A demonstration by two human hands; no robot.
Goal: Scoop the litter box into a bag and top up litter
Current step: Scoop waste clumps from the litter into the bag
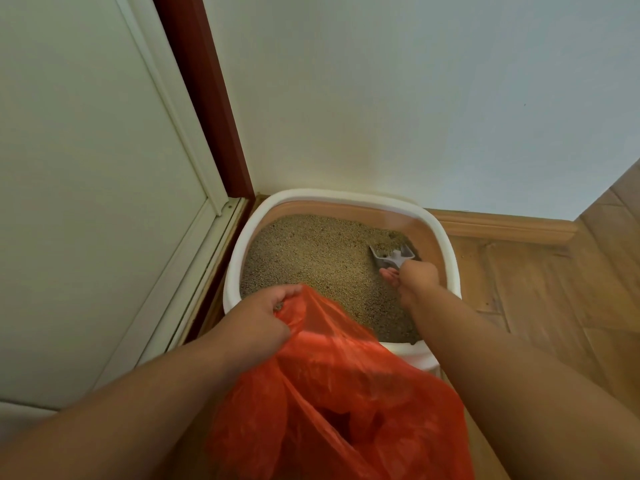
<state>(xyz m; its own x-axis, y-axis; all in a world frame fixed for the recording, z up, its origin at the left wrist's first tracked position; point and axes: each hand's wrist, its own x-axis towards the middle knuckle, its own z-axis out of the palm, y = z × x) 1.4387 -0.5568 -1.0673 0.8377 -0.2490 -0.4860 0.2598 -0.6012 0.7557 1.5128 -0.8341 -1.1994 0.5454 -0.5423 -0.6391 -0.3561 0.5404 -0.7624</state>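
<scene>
A white-rimmed litter box (239, 244) with a tan inner wall stands in the room corner, filled with brownish litter (311, 258). My right hand (414, 277) is shut on the handle of a grey scoop (391, 256), whose blade digs into the litter at the box's far right and carries some grains. My left hand (259, 317) grips the rim of a red plastic bag (346, 393), holding it up over the near edge of the box. The bag's mouth gapes toward me and hides the near part of the box.
A white wall (381, 98) backs the box. A pale door (86, 168) with a dark red frame (204, 98) stands close on the left. Wooden floor (536, 289) and a wooden skirting board (502, 226) lie to the right.
</scene>
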